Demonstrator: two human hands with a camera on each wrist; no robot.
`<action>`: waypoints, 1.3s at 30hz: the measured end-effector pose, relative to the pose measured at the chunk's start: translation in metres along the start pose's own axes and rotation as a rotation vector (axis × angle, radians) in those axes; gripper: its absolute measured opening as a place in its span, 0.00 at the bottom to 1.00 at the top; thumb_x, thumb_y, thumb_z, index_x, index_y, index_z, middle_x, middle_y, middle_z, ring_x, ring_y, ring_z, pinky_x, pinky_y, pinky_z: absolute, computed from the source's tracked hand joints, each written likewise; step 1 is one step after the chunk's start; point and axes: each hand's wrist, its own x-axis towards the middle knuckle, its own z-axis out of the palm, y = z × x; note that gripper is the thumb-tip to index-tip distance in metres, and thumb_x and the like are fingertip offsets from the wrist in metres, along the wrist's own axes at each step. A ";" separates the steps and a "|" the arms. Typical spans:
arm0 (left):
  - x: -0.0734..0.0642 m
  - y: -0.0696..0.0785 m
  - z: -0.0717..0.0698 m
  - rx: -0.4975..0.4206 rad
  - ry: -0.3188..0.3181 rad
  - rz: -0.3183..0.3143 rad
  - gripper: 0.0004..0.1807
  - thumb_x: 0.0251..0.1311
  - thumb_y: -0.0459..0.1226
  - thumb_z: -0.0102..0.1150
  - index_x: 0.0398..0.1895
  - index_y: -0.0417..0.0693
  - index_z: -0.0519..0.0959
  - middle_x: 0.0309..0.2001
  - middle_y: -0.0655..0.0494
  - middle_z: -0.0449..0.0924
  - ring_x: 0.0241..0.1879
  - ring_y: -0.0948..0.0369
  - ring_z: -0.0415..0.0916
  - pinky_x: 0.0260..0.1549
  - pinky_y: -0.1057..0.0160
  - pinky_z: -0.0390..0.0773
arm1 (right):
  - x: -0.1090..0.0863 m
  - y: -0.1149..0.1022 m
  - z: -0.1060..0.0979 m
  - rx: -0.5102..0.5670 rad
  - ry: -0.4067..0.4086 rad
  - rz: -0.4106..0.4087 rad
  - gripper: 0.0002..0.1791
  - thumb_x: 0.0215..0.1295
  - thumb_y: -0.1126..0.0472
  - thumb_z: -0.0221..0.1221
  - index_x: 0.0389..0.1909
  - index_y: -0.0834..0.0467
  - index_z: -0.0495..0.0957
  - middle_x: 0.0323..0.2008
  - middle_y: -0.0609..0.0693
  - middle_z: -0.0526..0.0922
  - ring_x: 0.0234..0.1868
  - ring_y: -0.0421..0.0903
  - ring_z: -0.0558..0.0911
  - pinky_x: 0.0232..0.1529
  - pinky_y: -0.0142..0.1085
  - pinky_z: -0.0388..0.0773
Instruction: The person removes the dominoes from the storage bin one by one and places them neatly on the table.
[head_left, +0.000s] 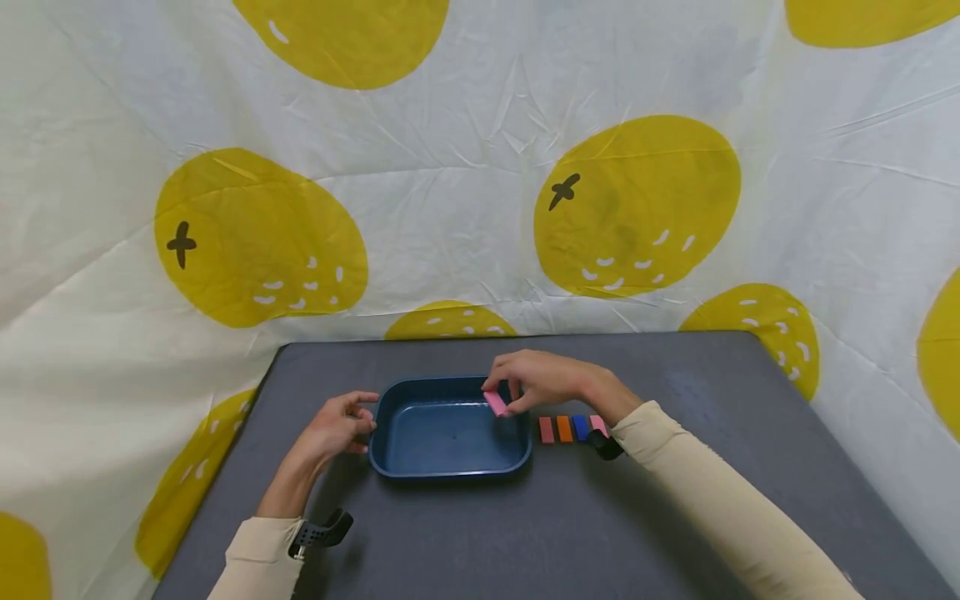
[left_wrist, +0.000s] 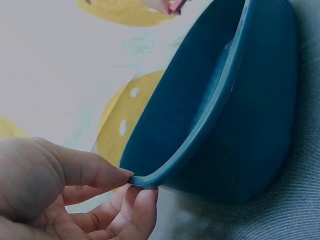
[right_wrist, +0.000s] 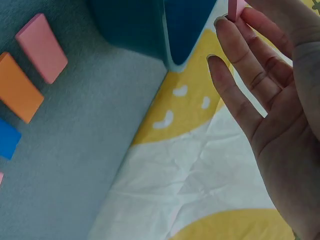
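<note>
My left hand (head_left: 333,429) is at the left end of a dark blue plastic tub (head_left: 450,476). In the left wrist view its thumb and fingers pinch the tub's rim (left_wrist: 205,122). Above the tub's right end, my right hand (head_left: 542,377) pinches a flat pink block (head_left: 495,404) between thumb and fingertips. In the right wrist view only an end of that block (right_wrist: 234,10) shows, and two of the fingers are spread away from it. The visible tub floor is bare.
Right of the tub, flat blocks stand in a row: a darker pink block (head_left: 546,430), an orange block (head_left: 564,429), a blue block (head_left: 581,427) and a pink block (head_left: 597,423) partly behind the right wrist. A grey-covered table (head_left: 465,550) lies beneath; a lemon-print cloth (head_left: 450,233) hangs behind.
</note>
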 end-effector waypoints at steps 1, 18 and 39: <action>0.000 0.000 0.000 -0.001 0.000 -0.004 0.25 0.69 0.25 0.53 0.69 0.37 0.70 0.44 0.42 0.71 0.38 0.52 0.76 0.30 0.55 0.85 | -0.002 0.001 -0.001 0.007 0.004 -0.001 0.24 0.64 0.52 0.69 0.61 0.50 0.81 0.52 0.42 0.79 0.35 0.33 0.79 0.43 0.31 0.80; 0.001 0.004 0.000 -0.010 -0.006 -0.022 0.25 0.69 0.24 0.52 0.69 0.38 0.69 0.45 0.42 0.72 0.41 0.51 0.76 0.32 0.56 0.84 | -0.045 0.022 -0.006 0.094 0.062 0.055 0.22 0.67 0.55 0.68 0.60 0.54 0.81 0.53 0.44 0.79 0.38 0.35 0.81 0.52 0.44 0.81; 0.000 0.007 0.000 -0.025 -0.013 -0.024 0.25 0.69 0.24 0.52 0.70 0.36 0.69 0.45 0.41 0.71 0.41 0.52 0.76 0.31 0.54 0.85 | -0.102 0.058 0.000 0.118 0.121 0.195 0.20 0.66 0.55 0.68 0.59 0.49 0.81 0.54 0.43 0.79 0.38 0.35 0.81 0.54 0.45 0.81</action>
